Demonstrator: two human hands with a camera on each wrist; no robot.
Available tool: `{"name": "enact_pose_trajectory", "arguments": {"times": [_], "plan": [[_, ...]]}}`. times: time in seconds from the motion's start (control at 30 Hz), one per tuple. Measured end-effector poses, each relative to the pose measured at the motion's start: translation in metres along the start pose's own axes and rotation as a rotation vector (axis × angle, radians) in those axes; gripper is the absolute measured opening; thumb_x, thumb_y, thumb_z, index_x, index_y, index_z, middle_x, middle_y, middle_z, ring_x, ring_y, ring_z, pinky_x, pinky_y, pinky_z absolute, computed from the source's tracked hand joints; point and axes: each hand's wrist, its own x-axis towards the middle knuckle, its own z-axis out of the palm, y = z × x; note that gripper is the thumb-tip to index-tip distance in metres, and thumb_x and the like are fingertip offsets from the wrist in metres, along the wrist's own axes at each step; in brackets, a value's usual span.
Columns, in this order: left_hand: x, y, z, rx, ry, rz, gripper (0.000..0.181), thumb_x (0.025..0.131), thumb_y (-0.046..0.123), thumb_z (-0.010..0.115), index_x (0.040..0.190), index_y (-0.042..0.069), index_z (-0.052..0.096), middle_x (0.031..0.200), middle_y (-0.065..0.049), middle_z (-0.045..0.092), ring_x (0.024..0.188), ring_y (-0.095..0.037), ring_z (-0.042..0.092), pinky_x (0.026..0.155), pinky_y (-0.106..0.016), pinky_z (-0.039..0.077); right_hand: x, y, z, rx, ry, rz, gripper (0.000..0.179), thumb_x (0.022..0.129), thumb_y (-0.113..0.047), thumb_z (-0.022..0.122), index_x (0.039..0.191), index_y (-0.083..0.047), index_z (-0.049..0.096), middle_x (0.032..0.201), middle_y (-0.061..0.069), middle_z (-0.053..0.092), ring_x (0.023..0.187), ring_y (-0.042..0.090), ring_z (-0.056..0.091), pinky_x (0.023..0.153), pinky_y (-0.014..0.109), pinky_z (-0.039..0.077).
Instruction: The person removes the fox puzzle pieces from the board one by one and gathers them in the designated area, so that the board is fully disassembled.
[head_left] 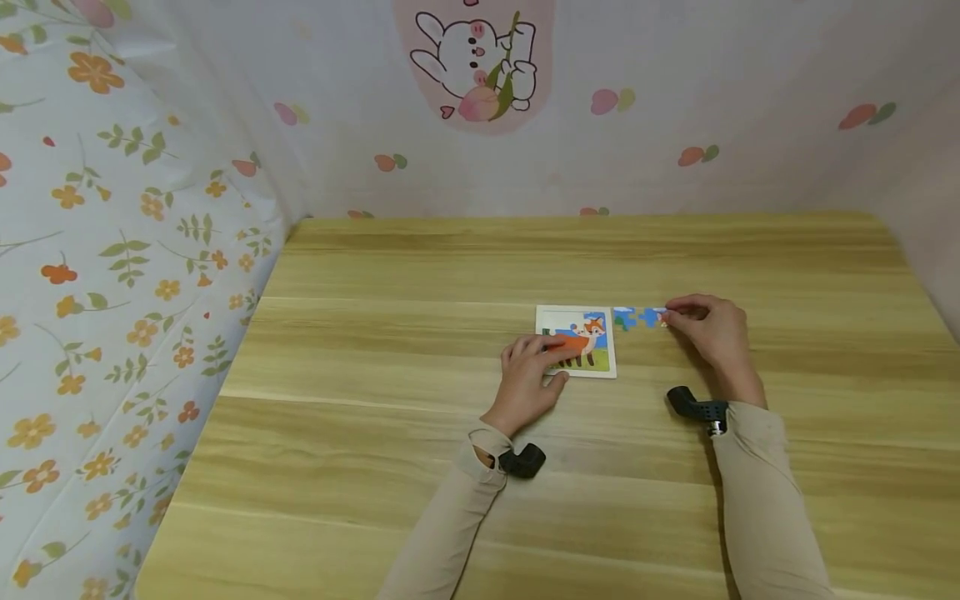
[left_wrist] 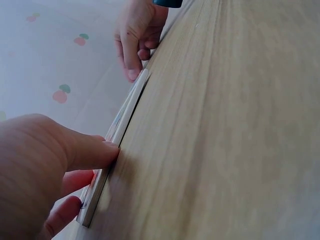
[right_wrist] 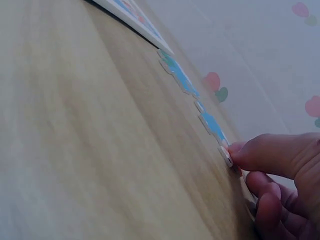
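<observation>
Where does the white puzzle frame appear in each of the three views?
Head: puzzle frame right of centre, left hand on it.
Left wrist: puzzle frame left of centre, seen edge-on, slanting.
Right wrist: puzzle frame at the top, partly cut off.
Shared landmark: right hand, visible in all three.

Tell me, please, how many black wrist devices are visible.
2: one black device is at the wrist of the left hand, which touches the puzzle tray; the other is at the wrist of the right hand, which touches a puzzle piece. None seems hidden.
</observation>
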Motion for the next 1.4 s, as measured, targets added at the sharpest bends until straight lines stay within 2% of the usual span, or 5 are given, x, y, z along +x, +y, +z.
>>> {"name": "enact_pose_trajectory", "arguments": {"times": [0.2,0.57,0.93,1.17,1.4], "plan": [[-0.0007,0.0008,-0.0046,-0.017,0.017,0.001,0.028,0.087,0.016,0.061,0.114,0.021,0.068,0.128,0.001,0.054,0.120,-0.021,0.038,0.097,-0.045,0.022,0.0019,-0.0031,0.0000,-0.011,-0.010,-0.024,0.020,0.084,-0.018,0.067,0.091,0.001,0.067,0.087,0.015,0.060,0.071,0.018,0.050,0.061,0.024,0.037],[0.0041,-0.0003,-0.0071,-0.004,0.015,0.011,0.028,0.087,0.016,0.062,0.113,0.021,0.069,0.128,-0.002,0.052,0.120,-0.024,0.037,0.095,-0.046,0.024,0.0046,-0.0089,-0.0041,-0.031,-0.022,-0.028,0.028,0.090,-0.023,0.059,0.096,0.003,0.066,0.089,0.018,0.058,0.075,0.024,0.049,0.063,0.033,0.036],[0.0041,-0.0015,-0.0043,-0.017,-0.033,-0.016,0.030,0.089,0.017,0.061,0.118,0.023,0.066,0.141,0.002,0.043,0.123,-0.023,0.034,0.097,-0.047,0.020,0.0025,-0.0037,-0.0009,-0.030,-0.014,-0.018,0.030,0.092,-0.024,0.056,0.098,0.004,0.065,0.088,0.020,0.060,0.075,0.025,0.049,0.064,0.034,0.036],[0.0041,-0.0005,-0.0045,-0.004,-0.078,0.005,0.032,0.091,0.017,0.058,0.121,0.024,0.064,0.141,0.003,0.043,0.126,-0.021,0.032,0.096,-0.046,0.019,-0.0013,-0.0003,-0.0049,-0.010,-0.077,0.026,0.031,0.094,-0.027,0.051,0.099,0.001,0.064,0.091,0.015,0.059,0.075,0.021,0.048,0.060,0.026,0.036],[0.0026,-0.0015,-0.0036,0.000,-0.079,0.010,0.032,0.091,0.018,0.058,0.122,0.025,0.063,0.142,0.004,0.042,0.126,-0.021,0.032,0.096,-0.046,0.020,-0.0014,0.0004,-0.0037,0.035,-0.051,0.069,0.029,0.093,-0.025,0.052,0.098,0.001,0.064,0.083,0.007,0.059,0.065,0.011,0.049,0.053,0.021,0.038]]}}
